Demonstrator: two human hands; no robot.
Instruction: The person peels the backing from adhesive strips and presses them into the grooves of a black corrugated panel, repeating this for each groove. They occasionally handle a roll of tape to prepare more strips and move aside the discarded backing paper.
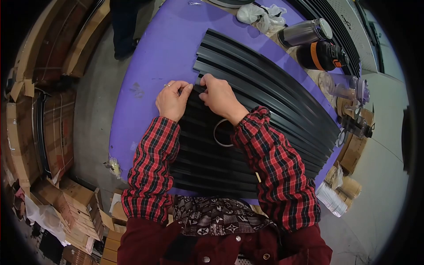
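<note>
On the purple desk [150,57], the left hand [171,100] and right hand [219,95] meet, each grip pinched tight on one black strip [197,89].

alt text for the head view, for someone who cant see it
A person's left hand and right hand meet fingertips on the end of one of many black strips laid across a purple table. A thin ring lies by the right wrist; flasks stand at the far edge.

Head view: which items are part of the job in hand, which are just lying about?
In hand: left hand, right hand, both pinching an end of the black strips on the purple table.
Lying about: steel flask, black flask, clear bottle, white bag, cardboard boxes.
</note>
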